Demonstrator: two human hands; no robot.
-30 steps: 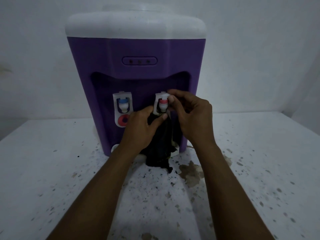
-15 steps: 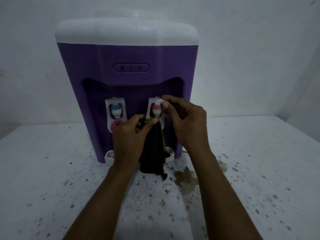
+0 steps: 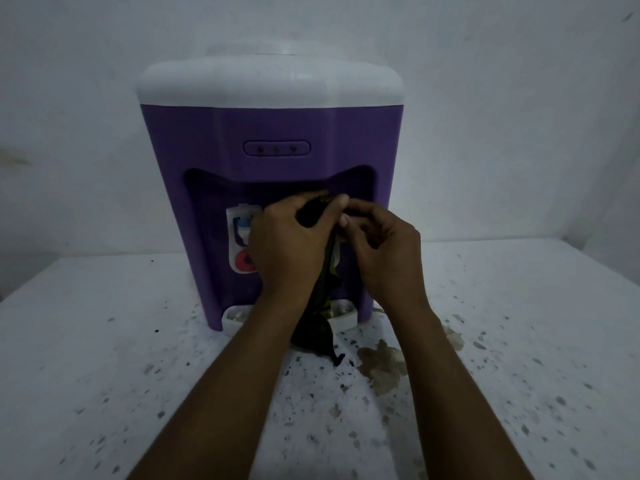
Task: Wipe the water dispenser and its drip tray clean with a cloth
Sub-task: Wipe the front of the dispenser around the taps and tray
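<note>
The left hand [image 3: 291, 247] has lifted the cloth [image 3: 313, 336] from under the right-side tap to over it, so that tap is now hidden; the right hand [image 3: 384, 247] has stayed beside it. The left hand grips the cloth's bunched top. The right hand's fingers curl against it, but whether they pinch cloth or tap I cannot tell. The cloth hangs upright between the 2 hands, its tail on the bench [image 3: 104, 358] across the drip tray [image 3: 344, 317], directly below them at the water dispenser's [image 3: 277, 123] foot.
</note>
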